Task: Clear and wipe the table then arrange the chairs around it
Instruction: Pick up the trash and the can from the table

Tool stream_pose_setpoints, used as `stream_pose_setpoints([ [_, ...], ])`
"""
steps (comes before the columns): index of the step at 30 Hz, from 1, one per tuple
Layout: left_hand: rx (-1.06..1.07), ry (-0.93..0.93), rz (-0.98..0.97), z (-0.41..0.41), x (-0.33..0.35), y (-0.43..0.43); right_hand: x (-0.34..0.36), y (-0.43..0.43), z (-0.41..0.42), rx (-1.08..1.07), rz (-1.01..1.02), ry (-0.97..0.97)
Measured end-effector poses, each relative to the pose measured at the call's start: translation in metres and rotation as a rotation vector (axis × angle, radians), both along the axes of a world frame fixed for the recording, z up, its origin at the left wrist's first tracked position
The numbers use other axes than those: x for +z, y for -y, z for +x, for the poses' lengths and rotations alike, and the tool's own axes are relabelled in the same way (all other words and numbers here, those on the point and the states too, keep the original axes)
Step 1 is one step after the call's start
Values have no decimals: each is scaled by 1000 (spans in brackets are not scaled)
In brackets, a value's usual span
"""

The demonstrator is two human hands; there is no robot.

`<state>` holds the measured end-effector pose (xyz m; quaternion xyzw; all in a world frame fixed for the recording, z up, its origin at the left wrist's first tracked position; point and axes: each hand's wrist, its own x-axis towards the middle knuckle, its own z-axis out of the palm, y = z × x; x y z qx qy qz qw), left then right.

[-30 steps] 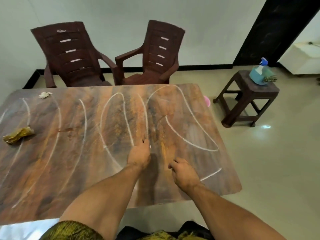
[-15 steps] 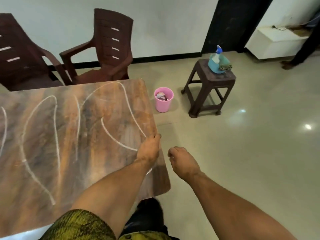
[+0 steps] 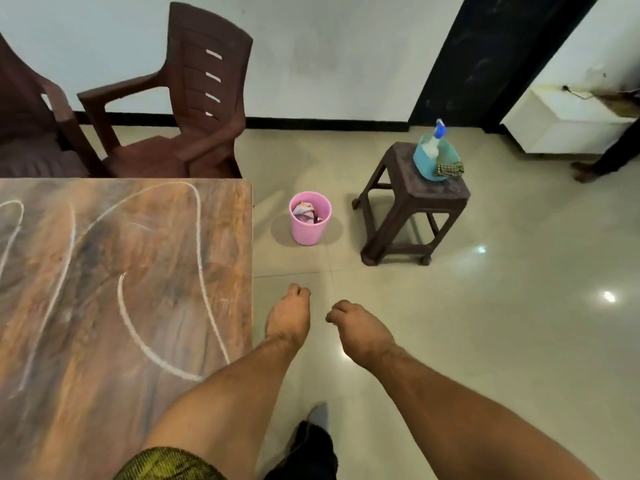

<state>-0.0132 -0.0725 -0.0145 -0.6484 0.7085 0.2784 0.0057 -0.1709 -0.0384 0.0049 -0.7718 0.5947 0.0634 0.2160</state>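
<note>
The wood-patterned table [image 3: 104, 289] with white chalk-like curves fills the left side. My left hand [image 3: 289, 317] hangs just past the table's right edge, over the floor, fingers curled, holding nothing I can see. My right hand [image 3: 360, 329] is beside it, also curled and empty. A pink bin [image 3: 310, 218] with crumpled waste stands on the floor ahead of both hands. A dark brown stool [image 3: 412, 202] carries a blue spray bottle [image 3: 434, 154] and a folded checked cloth [image 3: 449, 169]. One brown plastic chair [image 3: 183, 105] stands behind the table, another chair [image 3: 24, 133] at far left.
Glossy tiled floor [image 3: 485, 323] spreads to the right. A black door frame [image 3: 485, 57] and a white cabinet [image 3: 568, 123] are at the back right, where another person's leg and foot [image 3: 595, 164] show. A wall runs behind the chairs.
My view swung right, away from the table middle. My left hand left the table's surface and edge and now hangs over the floor; the bin and stool came closer.
</note>
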Motion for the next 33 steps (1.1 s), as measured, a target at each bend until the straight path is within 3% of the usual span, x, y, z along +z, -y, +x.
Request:
stream_pose_setpoints([
  [9,74,-21,-42,-35,24,98,28,125,-46,21,-69,6],
  [15,132,48,-26,-40,14,163,12,205,-49,78,-75,-10],
  [22,127,85,-73,-59,-19,288,-35,340,-70,88,-19,11],
  [33,188,140,177,-87,-138,524,-180,597,-107,161,233,-24],
])
